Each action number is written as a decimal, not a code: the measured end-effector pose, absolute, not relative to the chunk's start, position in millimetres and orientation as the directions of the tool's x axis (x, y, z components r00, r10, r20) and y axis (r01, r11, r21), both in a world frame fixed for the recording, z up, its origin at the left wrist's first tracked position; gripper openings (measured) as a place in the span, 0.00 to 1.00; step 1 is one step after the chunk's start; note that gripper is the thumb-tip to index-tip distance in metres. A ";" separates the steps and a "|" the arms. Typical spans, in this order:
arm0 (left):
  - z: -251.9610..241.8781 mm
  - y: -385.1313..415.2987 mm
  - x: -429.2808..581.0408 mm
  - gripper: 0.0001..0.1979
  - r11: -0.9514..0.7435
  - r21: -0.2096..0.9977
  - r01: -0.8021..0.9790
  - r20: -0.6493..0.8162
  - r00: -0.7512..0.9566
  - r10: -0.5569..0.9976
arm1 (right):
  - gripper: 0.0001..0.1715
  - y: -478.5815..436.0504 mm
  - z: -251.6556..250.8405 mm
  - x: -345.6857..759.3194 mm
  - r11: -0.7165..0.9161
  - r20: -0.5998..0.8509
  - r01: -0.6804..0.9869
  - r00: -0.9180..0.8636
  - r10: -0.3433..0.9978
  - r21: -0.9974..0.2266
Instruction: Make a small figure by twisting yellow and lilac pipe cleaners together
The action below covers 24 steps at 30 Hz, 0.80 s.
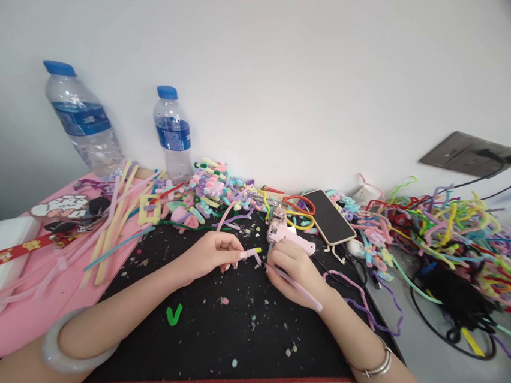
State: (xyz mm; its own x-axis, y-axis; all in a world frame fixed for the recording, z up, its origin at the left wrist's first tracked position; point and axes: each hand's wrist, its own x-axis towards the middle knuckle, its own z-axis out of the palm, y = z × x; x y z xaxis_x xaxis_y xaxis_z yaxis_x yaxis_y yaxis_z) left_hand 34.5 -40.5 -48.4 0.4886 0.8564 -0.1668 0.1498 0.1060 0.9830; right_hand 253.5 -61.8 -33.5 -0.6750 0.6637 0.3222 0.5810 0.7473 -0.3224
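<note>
My left hand point(216, 252), closed in a pinch, holds a pale pink pipe cleaner point(251, 253) whose tip is yellow. Close by on the right, my right hand point(293, 272) pinches a pale lilac pipe cleaner point(302, 289); its long tail runs back over the hand toward the wrist. Between the two hands the pieces come together near a small dark spot, and I cannot tell whether they are one. Just beyond my right hand lies a pink glue gun point(286, 232), partly hidden by it. A green V-shaped piece point(174, 315) rests on the black mat point(198, 347) below my left forearm.
Two water bottles point(173, 133) stand against the wall. Small pipe-cleaner pieces point(209, 184) are heaped at the back, beside a phone point(330, 217). On the right sit a tangled pile of pipe cleaners point(475, 218) and black cables. Long strips point(110, 229) cover the pink sheet at left.
</note>
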 end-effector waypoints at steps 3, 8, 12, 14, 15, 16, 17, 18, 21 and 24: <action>-49.4 -40.6 35.5 0.08 0.041 0.978 0.207 -0.145 0.517 0.843 | 0.10 -64.0 -33.8 253.3 0.758 0.360 0.552 -0.668 0.651 -0.347; -50.4 -43.7 36.7 0.09 -0.044 0.964 0.262 -0.112 0.553 0.825 | 0.09 -66.0 -32.8 253.3 0.754 0.409 0.500 -0.637 0.654 -0.427; -50.9 -47.5 37.7 0.08 -0.098 0.959 0.264 -0.076 0.579 0.812 | 0.09 -65.3 -36.4 253.2 0.722 0.399 0.484 -0.612 0.683 -0.495; -50.4 -49.0 38.1 0.08 -0.131 0.955 0.266 -0.056 0.595 0.802 | 0.10 -64.6 -38.8 253.5 0.703 0.389 0.481 -0.599 0.700 -0.524; -50.2 -49.5 38.3 0.08 -0.151 0.950 0.274 -0.047 0.602 0.797 | 0.10 -64.3 -39.7 253.7 0.693 0.387 0.479 -0.590 0.709 -0.539; -50.1 -49.9 38.4 0.08 -0.176 0.942 0.286 -0.036 0.607 0.794 | 0.10 -64.0 -40.6 253.8 0.682 0.385 0.478 -0.580 0.718 -0.553; -50.2 -50.2 38.5 0.08 -0.205 0.931 0.301 -0.023 0.612 0.791 | 0.09 -63.7 -41.2 253.9 0.673 0.384 0.476 -0.570 0.726 -0.566; -50.5 -50.4 38.4 0.07 -0.238 0.919 0.314 -0.007 0.616 0.787 | 0.10 -63.5 -41.8 254.0 0.666 0.384 0.474 -0.562 0.732 -0.576; -52.0 -50.7 38.0 0.06 -0.324 0.884 0.337 0.034 0.646 0.763 | 0.10 -62.5 -43.0 254.4 0.649 0.382 0.474 -0.543 0.747 -0.595; -51.7 -51.5 37.4 0.06 -0.402 0.852 0.337 0.072 0.684 0.726 | 0.10 -60.8 -43.9 254.9 0.631 0.375 0.482 -0.527 0.763 -0.608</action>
